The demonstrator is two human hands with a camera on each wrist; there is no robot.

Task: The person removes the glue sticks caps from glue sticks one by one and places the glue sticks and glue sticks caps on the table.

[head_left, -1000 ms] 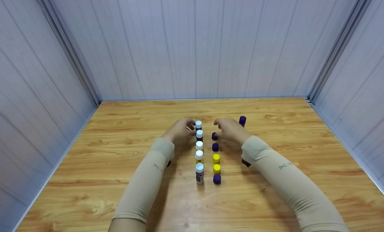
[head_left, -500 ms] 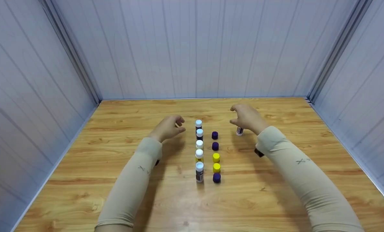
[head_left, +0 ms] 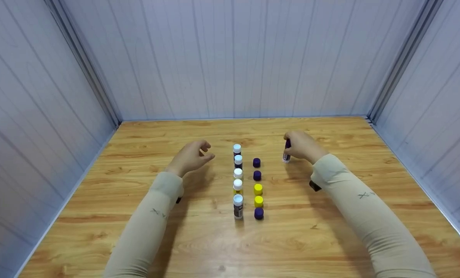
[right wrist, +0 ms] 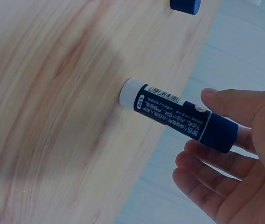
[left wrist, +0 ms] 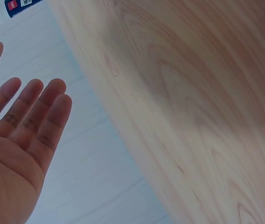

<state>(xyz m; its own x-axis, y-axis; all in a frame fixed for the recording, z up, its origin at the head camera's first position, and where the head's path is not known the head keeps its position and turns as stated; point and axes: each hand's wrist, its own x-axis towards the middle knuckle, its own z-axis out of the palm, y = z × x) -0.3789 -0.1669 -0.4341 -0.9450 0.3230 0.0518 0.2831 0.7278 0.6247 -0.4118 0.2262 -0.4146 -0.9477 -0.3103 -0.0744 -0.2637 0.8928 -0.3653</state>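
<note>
A capped glue stick [head_left: 286, 157] with a dark blue cap stands upright on the table, right of the other items. My right hand [head_left: 302, 146] pinches it near the top; in the right wrist view the thumb lies on one side of the glue stick [right wrist: 170, 112] and fingers on the other, partly behind the cap. My left hand [head_left: 189, 156] hovers left of a row of uncapped, white-topped glue sticks, holding nothing. Its palm and loosely extended fingers show in the left wrist view, with one glue stick [left wrist: 17, 6] at that view's top corner.
Several uncapped glue sticks [head_left: 238, 208] stand in a line running away from me. Beside them on the right runs a parallel line of loose caps, dark blue [head_left: 258, 213] and yellow [head_left: 258, 189]. Pale panel walls [head_left: 230, 58] enclose the wooden table [head_left: 330, 231] at back and sides.
My right hand has moved right from the farthest dark cap to the capped glue stick and taken hold of it. My left hand has drawn away leftward from the row of glue sticks.
</note>
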